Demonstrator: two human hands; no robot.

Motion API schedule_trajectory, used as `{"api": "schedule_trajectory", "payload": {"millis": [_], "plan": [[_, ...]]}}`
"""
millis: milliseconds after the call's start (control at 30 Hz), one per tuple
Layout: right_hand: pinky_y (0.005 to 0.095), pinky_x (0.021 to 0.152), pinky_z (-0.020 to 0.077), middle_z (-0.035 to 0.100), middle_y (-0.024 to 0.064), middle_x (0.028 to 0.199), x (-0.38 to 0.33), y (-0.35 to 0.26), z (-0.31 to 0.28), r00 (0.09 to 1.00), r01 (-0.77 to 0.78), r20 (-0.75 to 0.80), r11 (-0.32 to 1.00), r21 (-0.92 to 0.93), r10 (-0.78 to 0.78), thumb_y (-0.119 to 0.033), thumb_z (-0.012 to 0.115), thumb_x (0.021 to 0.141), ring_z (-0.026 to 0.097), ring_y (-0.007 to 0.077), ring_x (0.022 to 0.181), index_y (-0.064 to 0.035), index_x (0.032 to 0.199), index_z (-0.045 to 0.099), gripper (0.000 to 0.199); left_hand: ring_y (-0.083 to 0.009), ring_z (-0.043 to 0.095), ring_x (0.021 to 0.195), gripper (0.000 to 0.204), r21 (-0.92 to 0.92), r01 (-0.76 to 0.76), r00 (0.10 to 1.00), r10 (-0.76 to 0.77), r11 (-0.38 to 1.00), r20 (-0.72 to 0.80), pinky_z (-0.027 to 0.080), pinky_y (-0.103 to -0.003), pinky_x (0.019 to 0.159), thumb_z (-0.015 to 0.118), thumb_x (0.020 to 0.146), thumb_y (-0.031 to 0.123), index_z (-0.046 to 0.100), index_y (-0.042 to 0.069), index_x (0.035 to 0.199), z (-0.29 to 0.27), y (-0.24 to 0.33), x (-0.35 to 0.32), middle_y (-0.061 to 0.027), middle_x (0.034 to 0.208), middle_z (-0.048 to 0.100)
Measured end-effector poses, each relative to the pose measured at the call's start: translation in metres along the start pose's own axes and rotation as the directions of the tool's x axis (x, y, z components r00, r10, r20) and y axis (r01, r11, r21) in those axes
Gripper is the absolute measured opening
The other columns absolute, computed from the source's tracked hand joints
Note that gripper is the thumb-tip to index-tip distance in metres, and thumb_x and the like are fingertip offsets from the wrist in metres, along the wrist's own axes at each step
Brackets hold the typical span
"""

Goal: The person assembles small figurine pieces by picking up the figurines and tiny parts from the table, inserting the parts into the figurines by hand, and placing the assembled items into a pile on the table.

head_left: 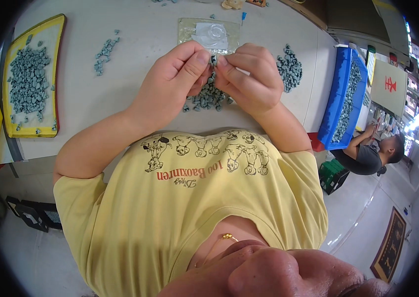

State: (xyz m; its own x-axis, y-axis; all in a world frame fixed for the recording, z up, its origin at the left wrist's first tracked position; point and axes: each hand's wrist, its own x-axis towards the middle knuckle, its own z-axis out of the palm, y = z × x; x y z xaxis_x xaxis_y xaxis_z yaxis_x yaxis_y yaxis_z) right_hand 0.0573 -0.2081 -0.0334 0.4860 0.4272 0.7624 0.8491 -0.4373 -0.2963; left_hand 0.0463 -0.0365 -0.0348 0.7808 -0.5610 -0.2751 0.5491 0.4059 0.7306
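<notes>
Close together over the table, my left hand (182, 72) and my right hand (253, 76) both have their fingers closed in a pinch. A small blue-grey piece with a dark patch (214, 60) is held between the two sets of fingertips. Just below and partly behind my hands lies a pile of similar small blue-grey pieces (207, 99). Beyond my fingertips is a clear, flat plastic mat or bag (186, 30) with a white sheet and a round clear item (214, 32) on it. The pieces are too small to name more exactly.
A yellow-rimmed tray (57, 74) with many pieces lies at the left, near a loose strip of pieces (103, 53). Another heap (289, 68) lies right of my right hand. A blue bin (332, 101) stands farther right, near another person (368, 156).
</notes>
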Motion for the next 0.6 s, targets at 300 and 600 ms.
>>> {"api": "schedule_trajectory", "payload": {"millis": [300, 600], "plan": [[0.0256, 0.060, 0.0483, 0.064, 0.0109, 0.081, 0.000, -0.007, 0.005, 0.936, -0.351, 0.022, 0.926, 0.141, 0.352, 0.010, 0.067, 0.063, 0.060, 0.0187, 0.068, 0.0006, 0.087, 0.064, 0.026, -0.0048, 0.040, 0.063, 0.022, 0.281, -0.119, 0.990, 0.137, 0.952, -0.043, 0.036, -0.019, 0.057, 0.042, 0.095, 0.022, 0.048, 0.004, 0.085, -0.002, 0.003, -0.004, 0.0021, 0.070, 0.045], [0.0247, 0.060, 0.0480, 0.064, 0.0109, 0.080, 0.000, -0.003, 0.003, 0.935, -0.353, 0.069, 0.929, 0.109, 0.347, 0.009, 0.067, 0.063, 0.060, 0.0184, 0.068, 0.0009, 0.088, 0.064, 0.027, -0.0045, 0.037, 0.061, 0.020, 0.232, -0.080, 0.995, 0.090, 0.970, -0.032, 0.034, -0.020, 0.054, 0.041, 0.093, 0.019, 0.047, 0.003, 0.082, -0.005, 0.011, -0.002, 0.0024, 0.069, 0.044]]}}
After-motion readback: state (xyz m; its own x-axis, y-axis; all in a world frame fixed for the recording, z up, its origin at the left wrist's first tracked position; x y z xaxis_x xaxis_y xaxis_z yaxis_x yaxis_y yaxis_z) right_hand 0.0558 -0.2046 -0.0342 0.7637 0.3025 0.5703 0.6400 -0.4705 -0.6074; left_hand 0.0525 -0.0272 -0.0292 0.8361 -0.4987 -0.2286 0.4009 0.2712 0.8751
